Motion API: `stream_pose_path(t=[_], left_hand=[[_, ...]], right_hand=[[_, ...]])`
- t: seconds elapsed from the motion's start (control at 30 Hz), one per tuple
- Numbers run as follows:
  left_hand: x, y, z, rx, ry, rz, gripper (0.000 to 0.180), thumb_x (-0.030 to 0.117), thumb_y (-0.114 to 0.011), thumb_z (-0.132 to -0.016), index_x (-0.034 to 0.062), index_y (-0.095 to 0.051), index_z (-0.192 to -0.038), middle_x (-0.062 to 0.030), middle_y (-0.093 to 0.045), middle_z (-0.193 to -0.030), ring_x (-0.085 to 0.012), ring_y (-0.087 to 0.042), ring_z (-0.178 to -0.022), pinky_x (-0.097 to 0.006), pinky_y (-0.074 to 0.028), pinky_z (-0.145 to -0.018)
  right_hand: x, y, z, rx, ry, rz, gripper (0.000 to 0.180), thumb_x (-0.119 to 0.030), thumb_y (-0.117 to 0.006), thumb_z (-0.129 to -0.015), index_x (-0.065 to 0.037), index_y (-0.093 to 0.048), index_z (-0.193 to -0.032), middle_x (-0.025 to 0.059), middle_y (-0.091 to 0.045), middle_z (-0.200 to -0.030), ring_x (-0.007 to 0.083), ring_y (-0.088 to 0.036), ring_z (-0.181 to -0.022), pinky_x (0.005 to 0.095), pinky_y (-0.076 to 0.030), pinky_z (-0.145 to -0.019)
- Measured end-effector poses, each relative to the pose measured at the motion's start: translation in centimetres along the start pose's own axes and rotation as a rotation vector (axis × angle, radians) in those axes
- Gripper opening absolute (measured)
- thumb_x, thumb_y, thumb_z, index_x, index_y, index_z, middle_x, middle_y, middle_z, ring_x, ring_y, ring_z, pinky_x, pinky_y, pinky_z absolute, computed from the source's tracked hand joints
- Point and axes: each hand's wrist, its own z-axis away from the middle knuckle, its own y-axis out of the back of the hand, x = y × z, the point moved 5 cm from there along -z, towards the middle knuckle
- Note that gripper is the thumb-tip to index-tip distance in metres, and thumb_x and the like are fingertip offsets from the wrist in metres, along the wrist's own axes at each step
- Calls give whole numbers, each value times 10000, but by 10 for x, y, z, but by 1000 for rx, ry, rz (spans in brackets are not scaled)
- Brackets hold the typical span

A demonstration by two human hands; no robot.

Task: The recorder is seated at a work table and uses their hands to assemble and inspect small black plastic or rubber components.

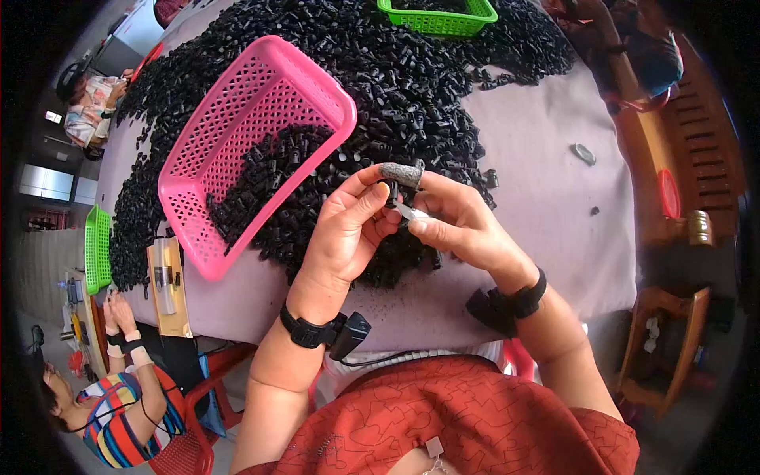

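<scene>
Left hand (344, 214), right hand (467, 224): both clamped, mid-frame.
Left pinches a black part (393, 191), any marking unreadably small; right, a pale blade-like piece (407, 212). Beyond: pink basket (317, 75), upper left; heaped black pieces (412, 95) on the counter (546, 158).

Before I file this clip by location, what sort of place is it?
Probably a small, informal workshop: a wide heap of small black parts covers much of a cloth-covered table, a pink basket holds more, and a person in stripes sits nearby.
</scene>
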Motion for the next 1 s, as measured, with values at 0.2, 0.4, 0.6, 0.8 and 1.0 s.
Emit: stream_pose_path(t=[0.2,0.4,0.6,0.8,1.0], left_hand=[[-2,-7,0,-35,-1,22,331,139,-668,-905,59,-584,-1215,-26,-666,-944,-83,-623,-704,-197,-542,-637],[-1,-6,-1,-19,16,10,362,139,-679,-897,60,-577,-1235,-21,-659,-941,-77,-615,-670,-191,-533,-607],[-1,-7,-3,-84,46,44,360,128,-673,-900,46,-574,-1236,-28,-662,-943,-83,-626,-682,-197,-545,-612],[4,0,2,103,-14,-47,226,105,-601,-944,28,-625,-1155,-46,-672,-959,-122,-654,-739,-230,-570,-661],[6,1,4,104,-44,-58,172,115,-612,-941,46,-632,-1097,-69,-685,-973,-146,-676,-776,-243,-579,-661]], right_hand=[[-1,0,3,-10,-50,-92,570,-249,-642,-933,-35,-435,-1419,-43,-591,-903,17,-452,-739,173,-358,-614],[7,1,1,23,-19,-80,508,-226,-624,-949,-25,-469,-1390,-57,-596,-930,2,-459,-756,166,-359,-616],[9,6,0,56,-54,-88,400,-205,-598,-964,-14,-548,-1312,-80,-578,-850,-15,-418,-664,158,-317,-543],[16,15,-3,178,35,-85,299,-208,-597,-962,-36,-608,-1206,-98,-525,-762,-12,-396,-624,161,-304,-520],[18,13,-3,211,35,-59,289,-204,-588,-966,-45,-625,-1204,-96,-498,-736,-1,-391,-614,171,-303,-518]])
